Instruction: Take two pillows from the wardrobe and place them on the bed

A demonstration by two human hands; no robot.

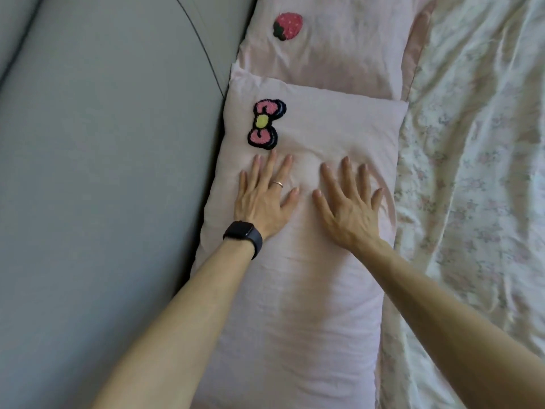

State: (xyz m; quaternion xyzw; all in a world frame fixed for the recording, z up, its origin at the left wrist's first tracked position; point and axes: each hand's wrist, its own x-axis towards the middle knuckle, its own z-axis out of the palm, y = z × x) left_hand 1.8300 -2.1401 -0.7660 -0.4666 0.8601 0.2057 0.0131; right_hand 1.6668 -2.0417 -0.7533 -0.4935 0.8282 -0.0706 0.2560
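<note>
Both pillows already lie on the bed [486, 261], end to end along the grey headboard [103, 143]. The near pillow [295, 290], with a bow patch [265, 124], overlaps the edge of the far pillow [333, 54], which has a strawberry patch [288, 26]. The left hand [262, 199] and right hand [348, 208] rest flat on the near pillow just below the bow, fingers [270, 166] spread wide and straight, gripping nothing; the fabric creases between them.

The placing looks done, so the risks are small. Pressing or smoothing towards the far pillow could shove the near one further over it and leave the pair crooked. A sideways push could slide it off line onto the floral cover [472, 143] or wedge it against the headboard. The ring [277, 183] or the watch [244, 236] might catch the tufted bow if the left hand sweeps forward
</note>
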